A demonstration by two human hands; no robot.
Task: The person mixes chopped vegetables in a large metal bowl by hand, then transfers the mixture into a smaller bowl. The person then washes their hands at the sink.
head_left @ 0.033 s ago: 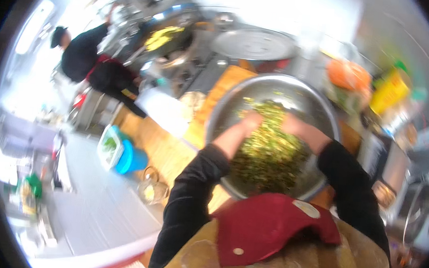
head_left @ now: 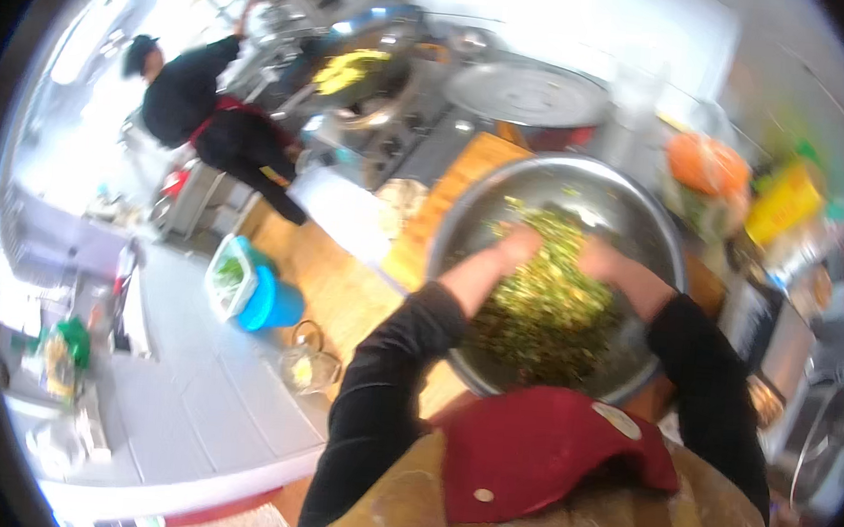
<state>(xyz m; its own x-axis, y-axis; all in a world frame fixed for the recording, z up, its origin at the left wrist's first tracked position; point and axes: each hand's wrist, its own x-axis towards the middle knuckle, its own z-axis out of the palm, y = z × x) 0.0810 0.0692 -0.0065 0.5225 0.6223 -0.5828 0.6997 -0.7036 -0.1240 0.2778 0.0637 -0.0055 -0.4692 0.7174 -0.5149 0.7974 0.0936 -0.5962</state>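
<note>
Both my hands are down in the big steel bowl [head_left: 464, 218], which sits on the wooden board [head_left: 446, 202] at the counter's edge, straight in front of my apron. Left hand [head_left: 513, 244] is pushed into the near-left side of the chopped greens [head_left: 547, 302]; right hand [head_left: 600, 262] is in at the bowl's right half, close beside the left. Fingers are buried in the mix, so I cannot tell whether either hand is curled shut on a clump or spread flat. The greens fill the bowl's middle and near side, heaped, with bare metal showing at the far wall. By my judgement the stuff is loose, soft and damp: light by the handful, likely to cling to skin and to spill over the rim if lifted high. Best taken by scooping from under the heap with cupped palms, not pinched. The bowl itself looks thin, smooth and apt to slide on the board. Beyond the bowl's far rim stands a flat metal lid [head_left: 527, 93]; left of the bowl, on the floor, a blue bucket [head_left: 272, 302].
</note>
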